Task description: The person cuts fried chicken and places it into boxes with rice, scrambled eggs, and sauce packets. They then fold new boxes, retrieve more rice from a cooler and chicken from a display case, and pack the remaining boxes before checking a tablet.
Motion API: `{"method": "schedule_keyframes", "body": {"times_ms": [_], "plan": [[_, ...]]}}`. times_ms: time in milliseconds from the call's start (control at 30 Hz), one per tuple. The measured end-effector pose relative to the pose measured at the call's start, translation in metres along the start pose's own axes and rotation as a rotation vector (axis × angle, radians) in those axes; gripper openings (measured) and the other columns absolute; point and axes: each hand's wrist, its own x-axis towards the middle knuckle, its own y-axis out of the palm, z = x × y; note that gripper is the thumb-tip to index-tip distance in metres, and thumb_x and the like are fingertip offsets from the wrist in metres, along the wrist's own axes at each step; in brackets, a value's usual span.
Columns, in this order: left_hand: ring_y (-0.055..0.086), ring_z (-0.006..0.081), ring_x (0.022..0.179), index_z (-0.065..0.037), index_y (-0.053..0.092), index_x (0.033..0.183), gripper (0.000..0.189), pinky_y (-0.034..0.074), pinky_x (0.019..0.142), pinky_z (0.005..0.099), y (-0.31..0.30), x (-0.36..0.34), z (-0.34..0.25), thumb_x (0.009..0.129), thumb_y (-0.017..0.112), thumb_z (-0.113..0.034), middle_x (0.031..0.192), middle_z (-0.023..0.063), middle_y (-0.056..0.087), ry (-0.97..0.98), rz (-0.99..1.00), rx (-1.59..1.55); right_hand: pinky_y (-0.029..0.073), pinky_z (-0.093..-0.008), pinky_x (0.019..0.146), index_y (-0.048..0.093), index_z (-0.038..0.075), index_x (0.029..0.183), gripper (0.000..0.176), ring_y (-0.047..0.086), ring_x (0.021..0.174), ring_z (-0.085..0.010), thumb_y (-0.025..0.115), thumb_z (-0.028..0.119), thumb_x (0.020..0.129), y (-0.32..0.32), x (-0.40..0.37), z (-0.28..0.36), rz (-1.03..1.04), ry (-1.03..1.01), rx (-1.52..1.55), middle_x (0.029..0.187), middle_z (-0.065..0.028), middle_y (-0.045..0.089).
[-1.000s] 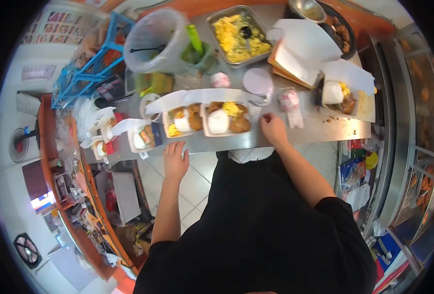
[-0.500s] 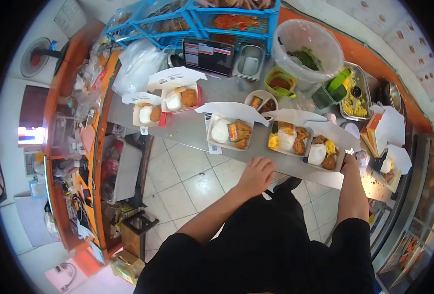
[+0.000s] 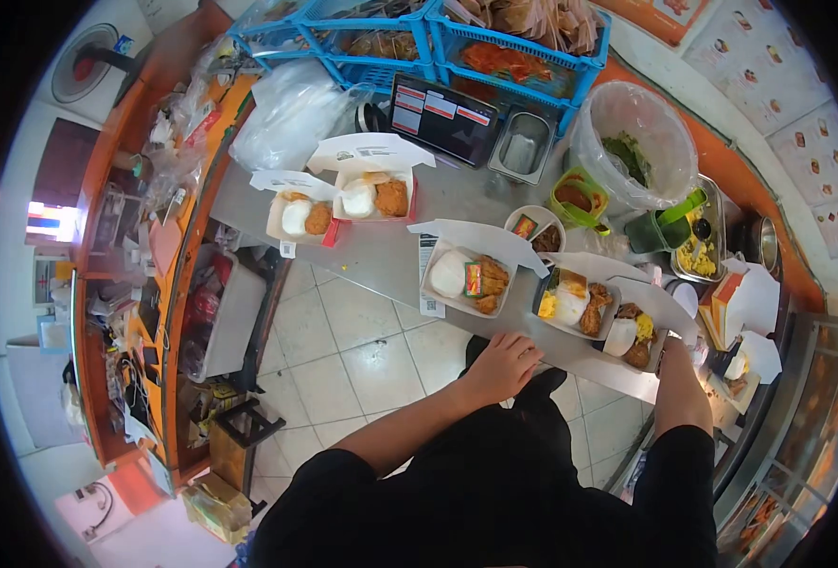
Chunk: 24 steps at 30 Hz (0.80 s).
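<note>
My left hand (image 3: 506,366) hovers at the counter's front edge, below the open meal box (image 3: 466,279) with rice, sliced fried meat and a red-yellow sachet. Its fingers are loosely bent and hold nothing visible. My right hand (image 3: 674,358) is at the right side of the rightmost meal box (image 3: 620,338), which has rice, yellow egg and a fried piece. Its fingers are mostly hidden by the box and lid, so their grip does not show. Between them sits another meal box (image 3: 570,305) with rice, egg and fried chicken. A round bowl (image 3: 548,239) holding a sachet and dark food stands behind.
Two more open meal boxes (image 3: 373,197) (image 3: 302,218) stand at the left of the steel counter (image 3: 371,265). Behind are a tablet (image 3: 441,118), a steel pan (image 3: 524,144), a green sauce tub (image 3: 578,197), a lined bucket (image 3: 632,142) and blue crates (image 3: 513,80). More boxes (image 3: 745,364) lie right.
The view has shifted, so the counter and boxes appear lower and mostly farther right. Both hands stay close to their earlier places beside the boxes.
</note>
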Motion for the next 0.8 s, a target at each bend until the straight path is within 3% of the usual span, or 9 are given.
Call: {"method": "schedule_keyframes", "body": {"times_ms": [333,400,433,467,533,667,733,800], "plan": [[0.054,0.0294,0.112,-0.008,0.065,0.111,0.028,0.043,0.098,0.0454,0.003,0.019,0.009,0.085,0.069,-0.015,0.109,0.0083,0.06,0.067,0.072,0.056,0.061,-0.0417,0.073,0.074,0.001,0.092,0.021,0.075,0.086,-0.0324,0.073,0.017,0.079,-0.033,-0.001,-0.079,-0.052,-0.006,0.039,0.09,-0.0173,0.075],[0.054,0.0291,0.111,-0.008,0.065,0.111,0.027,0.043,0.097,0.0453,0.004,0.029,0.011,0.085,0.068,-0.014,0.109,0.0077,0.06,0.087,0.096,0.091,0.06,-0.0401,0.066,0.072,0.001,0.087,0.025,0.074,0.082,-0.0324,0.076,0.024,0.079,-0.052,0.013,-0.108,0.254,-0.101,-0.402,0.086,-0.0161,0.075],[0.054,0.029,0.111,-0.007,0.066,0.111,0.028,0.043,0.098,0.0456,0.006,0.036,0.014,0.083,0.068,-0.014,0.109,0.0081,0.06,0.097,0.117,0.142,0.057,-0.0432,0.06,0.068,0.003,0.094,0.019,0.072,0.068,-0.0264,0.074,0.013,0.079,-0.085,-0.013,-0.079,0.449,0.076,-0.537,0.069,-0.0152,0.069],[0.054,0.029,0.111,-0.007,0.066,0.111,0.029,0.043,0.098,0.0459,0.009,0.043,0.017,0.082,0.067,-0.013,0.109,0.0086,0.061,0.107,0.136,0.193,0.057,-0.0432,0.06,0.068,0.003,0.094,0.019,0.072,0.068,-0.0264,0.074,0.013,0.079,-0.087,-0.014,-0.1,0.449,0.089,-0.535,0.069,-0.0152,0.069],[0.054,0.0289,0.111,-0.007,0.066,0.111,0.03,0.042,0.099,0.0464,0.018,0.054,0.023,0.081,0.066,-0.012,0.109,0.0091,0.061,0.139,0.15,0.226,0.056,-0.0407,0.058,0.069,0.006,0.098,0.021,0.07,0.068,-0.023,0.075,0.016,0.08,-0.092,-0.029,-0.152,0.459,0.209,-0.368,0.073,-0.01,0.069],[0.055,0.0284,0.11,-0.006,0.067,0.108,0.029,0.042,0.099,0.0468,0.027,0.069,0.028,0.079,0.064,-0.011,0.108,0.0097,0.061,0.206,0.178,0.322,0.056,-0.0287,0.067,0.06,0.014,0.122,0.033,0.068,0.08,-0.0172,0.069,0.011,0.09,-0.114,-0.197,-0.117,0.4,0.358,1.212,0.104,0.0021,0.071],[0.056,0.0283,0.109,-0.007,0.067,0.106,0.027,0.042,0.099,0.0466,0.033,0.073,0.031,0.08,0.063,-0.011,0.106,0.0094,0.062,0.22,0.2,0.335,0.056,-0.029,0.077,0.057,0.015,0.127,0.036,0.067,0.09,-0.0157,0.068,0.01,0.094,-0.096,-0.264,-0.09,0.547,0.29,1.651,0.114,0.0005,0.069],[0.057,0.0278,0.107,-0.009,0.068,0.102,0.021,0.042,0.096,0.0455,0.037,0.078,0.034,0.082,0.061,-0.012,0.103,0.0086,0.064,0.256,0.264,0.437,0.056,-0.0326,0.079,0.059,0.014,0.127,0.03,0.068,0.09,-0.0176,0.066,0.017,0.097,-0.068,-0.299,-0.052,0.742,0.254,1.645,0.114,-0.0031,0.069]]}}
